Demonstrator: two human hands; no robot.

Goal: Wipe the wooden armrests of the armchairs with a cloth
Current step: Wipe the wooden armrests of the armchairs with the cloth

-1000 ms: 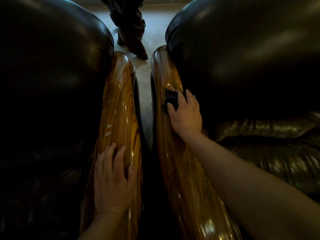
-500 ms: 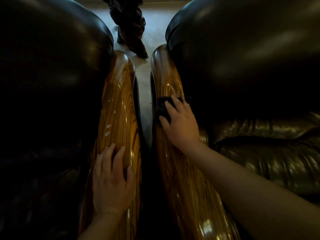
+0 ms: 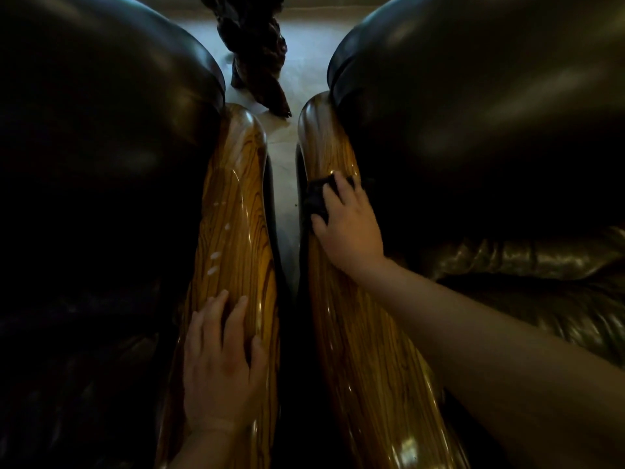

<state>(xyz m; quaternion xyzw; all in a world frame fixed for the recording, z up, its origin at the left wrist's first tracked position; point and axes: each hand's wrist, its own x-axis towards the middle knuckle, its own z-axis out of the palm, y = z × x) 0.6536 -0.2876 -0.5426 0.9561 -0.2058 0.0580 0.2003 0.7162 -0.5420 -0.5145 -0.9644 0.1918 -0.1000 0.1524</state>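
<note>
Two glossy striped wooden armrests run side by side away from me. On the right armrest (image 3: pixel 368 374), my right hand (image 3: pixel 350 228) presses a dark cloth (image 3: pixel 316 196) against the wood about halfway along, with the cloth draped over the inner left edge. Flat on the near part of the left armrest (image 3: pixel 236 218) lies my left hand (image 3: pixel 221 363), fingers spread, holding nothing. A few pale spots show on the left armrest ahead of that hand.
Dark leather cushions (image 3: pixel 101 164) bulge on the left and on the right (image 3: pixel 490 130) of the armrests. A narrow gap with pale floor (image 3: pixel 284 170) runs between the chairs. A dark carved wooden object (image 3: pixel 257 52) stands on the floor beyond them.
My right hand has slid the cloth toward the armrest's inner left edge and slightly nearer to me. My left hand has stayed in place.
</note>
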